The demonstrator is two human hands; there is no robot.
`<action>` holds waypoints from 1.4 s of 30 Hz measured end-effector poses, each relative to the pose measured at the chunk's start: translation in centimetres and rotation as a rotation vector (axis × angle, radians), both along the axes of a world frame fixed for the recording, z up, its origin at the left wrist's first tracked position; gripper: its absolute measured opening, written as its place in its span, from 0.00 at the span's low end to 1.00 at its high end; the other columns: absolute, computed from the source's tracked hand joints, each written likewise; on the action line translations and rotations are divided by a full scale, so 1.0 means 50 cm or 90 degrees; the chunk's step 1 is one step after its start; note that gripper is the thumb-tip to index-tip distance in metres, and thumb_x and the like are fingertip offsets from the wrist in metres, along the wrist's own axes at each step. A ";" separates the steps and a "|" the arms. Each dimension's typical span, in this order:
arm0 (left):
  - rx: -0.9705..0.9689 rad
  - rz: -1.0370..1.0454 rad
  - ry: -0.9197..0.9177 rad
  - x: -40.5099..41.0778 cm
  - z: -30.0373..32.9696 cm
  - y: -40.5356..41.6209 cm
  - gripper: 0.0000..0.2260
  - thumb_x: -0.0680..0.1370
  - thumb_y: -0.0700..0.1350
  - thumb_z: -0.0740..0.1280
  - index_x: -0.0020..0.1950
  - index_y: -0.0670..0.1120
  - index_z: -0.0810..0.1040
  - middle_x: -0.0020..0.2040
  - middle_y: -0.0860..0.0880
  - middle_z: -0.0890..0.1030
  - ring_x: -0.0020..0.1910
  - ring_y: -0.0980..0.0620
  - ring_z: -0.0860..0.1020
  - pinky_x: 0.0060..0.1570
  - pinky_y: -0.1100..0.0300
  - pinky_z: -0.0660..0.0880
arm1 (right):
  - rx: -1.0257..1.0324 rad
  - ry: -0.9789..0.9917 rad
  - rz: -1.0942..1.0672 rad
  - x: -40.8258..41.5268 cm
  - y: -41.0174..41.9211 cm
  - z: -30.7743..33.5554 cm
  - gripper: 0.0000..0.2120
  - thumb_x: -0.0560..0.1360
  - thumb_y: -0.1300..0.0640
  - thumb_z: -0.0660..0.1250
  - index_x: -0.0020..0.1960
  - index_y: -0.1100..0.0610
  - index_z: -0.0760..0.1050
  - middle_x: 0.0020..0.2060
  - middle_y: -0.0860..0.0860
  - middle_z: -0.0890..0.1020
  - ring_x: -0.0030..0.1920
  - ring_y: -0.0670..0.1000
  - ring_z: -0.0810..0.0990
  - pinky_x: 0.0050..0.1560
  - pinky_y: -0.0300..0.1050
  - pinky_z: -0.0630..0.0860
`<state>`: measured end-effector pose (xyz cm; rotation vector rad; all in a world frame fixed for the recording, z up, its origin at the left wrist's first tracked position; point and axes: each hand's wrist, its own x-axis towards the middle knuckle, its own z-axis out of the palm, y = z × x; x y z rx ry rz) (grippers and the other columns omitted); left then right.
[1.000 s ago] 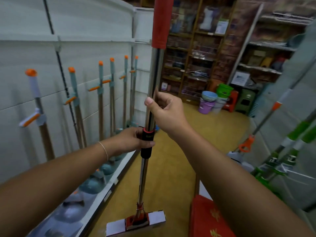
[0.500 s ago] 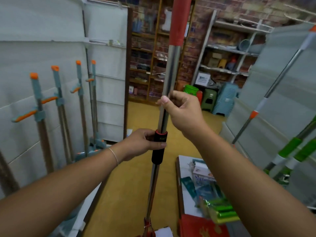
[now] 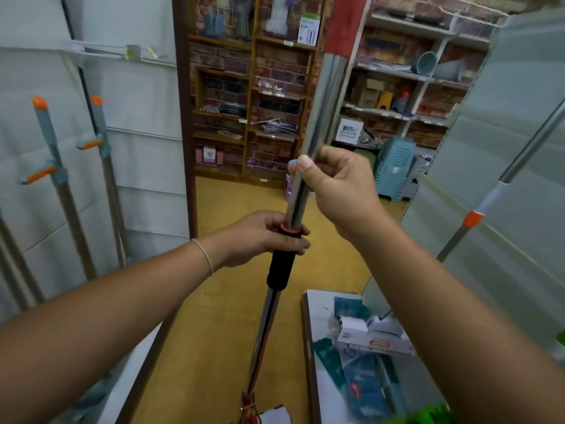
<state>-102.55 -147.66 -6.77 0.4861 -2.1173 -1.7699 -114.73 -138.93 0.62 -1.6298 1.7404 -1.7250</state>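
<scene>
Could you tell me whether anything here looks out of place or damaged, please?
The mop pole looks straight and undamaged, with the left hand gripping its black collar and the right hand the chrome above. Only the packets and small box on the low white shelf lie in a jumbled heap.

bare forearms; a thin pale bracelet (image 3: pixel 205 254) circles the left wrist.

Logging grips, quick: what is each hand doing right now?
Left hand: closed around the top of the black sleeve.
Right hand: closed around the chrome pole just above it.
</scene>
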 end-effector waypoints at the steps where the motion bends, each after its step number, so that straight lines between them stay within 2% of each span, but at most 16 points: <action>1: -0.001 -0.006 -0.007 -0.024 0.004 -0.025 0.14 0.76 0.36 0.68 0.61 0.35 0.75 0.55 0.36 0.82 0.56 0.42 0.81 0.57 0.59 0.77 | 0.004 -0.006 0.004 -0.023 -0.024 0.001 0.09 0.79 0.59 0.67 0.41 0.48 0.78 0.42 0.51 0.86 0.47 0.50 0.86 0.55 0.56 0.81; 5: -0.036 -0.003 -0.040 -0.111 0.034 -0.120 0.12 0.77 0.35 0.67 0.60 0.35 0.76 0.51 0.38 0.83 0.54 0.43 0.82 0.51 0.64 0.78 | 0.013 -0.029 0.024 -0.110 -0.115 0.019 0.09 0.79 0.60 0.67 0.42 0.48 0.78 0.43 0.52 0.86 0.47 0.51 0.86 0.54 0.57 0.82; 9: -0.059 -0.007 -0.052 -0.189 0.070 -0.209 0.13 0.76 0.37 0.69 0.59 0.36 0.76 0.51 0.41 0.84 0.53 0.45 0.83 0.59 0.55 0.76 | -0.006 -0.043 0.018 -0.181 -0.202 0.043 0.09 0.79 0.60 0.67 0.43 0.48 0.78 0.42 0.50 0.86 0.46 0.49 0.86 0.53 0.55 0.82; 14: -0.058 0.022 -0.027 -0.278 0.077 -0.327 0.13 0.75 0.37 0.71 0.58 0.34 0.77 0.51 0.37 0.83 0.53 0.43 0.83 0.58 0.53 0.77 | -0.030 -0.042 -0.015 -0.260 -0.323 0.063 0.06 0.76 0.58 0.71 0.51 0.49 0.78 0.42 0.50 0.86 0.48 0.48 0.85 0.54 0.55 0.82; 17: -0.064 0.023 -0.019 -0.332 0.063 -0.403 0.13 0.75 0.37 0.71 0.56 0.34 0.77 0.51 0.36 0.83 0.52 0.43 0.82 0.58 0.52 0.77 | -0.042 -0.004 -0.054 -0.305 -0.398 0.067 0.06 0.75 0.53 0.72 0.49 0.54 0.81 0.40 0.57 0.86 0.46 0.57 0.85 0.51 0.61 0.81; 20: -0.092 0.007 -0.016 -0.390 0.054 -0.482 0.12 0.75 0.39 0.72 0.55 0.36 0.78 0.51 0.38 0.83 0.53 0.43 0.82 0.55 0.57 0.77 | -0.048 0.025 -0.105 -0.350 -0.474 0.063 0.14 0.74 0.47 0.70 0.45 0.59 0.80 0.41 0.66 0.83 0.43 0.65 0.83 0.46 0.62 0.81; 22: -0.105 -0.018 -0.014 -0.428 0.058 -0.537 0.11 0.74 0.39 0.73 0.55 0.40 0.79 0.51 0.41 0.83 0.54 0.45 0.81 0.56 0.56 0.76 | -0.038 0.045 -0.131 -0.377 -0.522 0.066 0.20 0.73 0.46 0.70 0.45 0.65 0.78 0.42 0.70 0.80 0.36 0.61 0.79 0.40 0.56 0.78; 23: -0.111 -0.035 -0.015 -0.448 0.065 -0.566 0.10 0.74 0.39 0.73 0.54 0.43 0.79 0.52 0.43 0.82 0.55 0.46 0.81 0.58 0.55 0.76 | -0.028 0.053 -0.146 -0.390 -0.546 0.071 0.21 0.73 0.46 0.70 0.45 0.66 0.78 0.42 0.71 0.80 0.36 0.59 0.78 0.39 0.57 0.77; 25: -0.114 -0.075 -0.022 -0.488 0.080 -0.622 0.10 0.74 0.40 0.72 0.55 0.44 0.78 0.54 0.45 0.82 0.57 0.47 0.80 0.60 0.54 0.75 | -0.013 0.057 -0.184 -0.424 -0.590 0.086 0.17 0.75 0.49 0.71 0.42 0.64 0.79 0.39 0.69 0.82 0.37 0.62 0.80 0.39 0.59 0.77; 27: -0.103 -0.105 -0.017 -0.533 0.093 -0.673 0.12 0.75 0.41 0.72 0.57 0.44 0.78 0.56 0.45 0.82 0.58 0.48 0.79 0.62 0.54 0.74 | -0.015 0.050 -0.222 -0.458 -0.628 0.107 0.13 0.76 0.52 0.71 0.38 0.59 0.78 0.34 0.63 0.81 0.33 0.61 0.78 0.37 0.57 0.75; 28: -0.093 -0.114 -0.005 -0.555 0.098 -0.695 0.11 0.76 0.42 0.71 0.58 0.44 0.78 0.56 0.44 0.82 0.58 0.47 0.79 0.62 0.53 0.73 | -0.017 0.045 -0.238 -0.476 -0.643 0.116 0.13 0.76 0.53 0.71 0.38 0.60 0.78 0.34 0.64 0.81 0.33 0.62 0.77 0.37 0.57 0.75; 29: -0.077 -0.122 0.014 -0.578 0.102 -0.714 0.10 0.76 0.42 0.70 0.57 0.43 0.78 0.56 0.43 0.82 0.58 0.46 0.80 0.63 0.52 0.73 | -0.018 0.039 -0.253 -0.493 -0.658 0.123 0.13 0.76 0.54 0.71 0.40 0.63 0.78 0.37 0.68 0.81 0.35 0.65 0.78 0.39 0.59 0.77; 31: -0.028 -0.150 0.062 -0.624 0.103 -0.743 0.06 0.78 0.41 0.68 0.53 0.42 0.78 0.54 0.40 0.82 0.56 0.44 0.80 0.63 0.52 0.74 | -0.026 0.022 -0.280 -0.528 -0.682 0.131 0.11 0.77 0.55 0.70 0.44 0.64 0.80 0.43 0.70 0.81 0.39 0.64 0.81 0.43 0.57 0.78; 35: 0.037 -0.187 0.119 -0.720 0.084 -0.775 0.04 0.79 0.42 0.66 0.51 0.43 0.77 0.50 0.42 0.82 0.50 0.48 0.81 0.61 0.52 0.75 | -0.033 -0.015 -0.342 -0.598 -0.710 0.130 0.07 0.76 0.55 0.71 0.45 0.59 0.82 0.42 0.63 0.85 0.47 0.63 0.84 0.49 0.61 0.80; 38: 0.051 -0.205 0.135 -0.791 0.072 -0.797 0.05 0.79 0.43 0.66 0.50 0.42 0.79 0.48 0.42 0.83 0.50 0.47 0.82 0.61 0.50 0.75 | -0.036 -0.016 -0.372 -0.654 -0.727 0.123 0.06 0.76 0.56 0.71 0.44 0.58 0.82 0.41 0.59 0.86 0.41 0.55 0.84 0.43 0.53 0.80; 42: 0.032 -0.228 0.155 -0.880 0.063 -0.823 0.03 0.77 0.42 0.68 0.47 0.43 0.79 0.42 0.46 0.83 0.43 0.50 0.83 0.55 0.53 0.79 | -0.031 -0.013 -0.380 -0.732 -0.744 0.111 0.03 0.76 0.55 0.72 0.46 0.55 0.82 0.39 0.53 0.87 0.40 0.49 0.85 0.42 0.44 0.81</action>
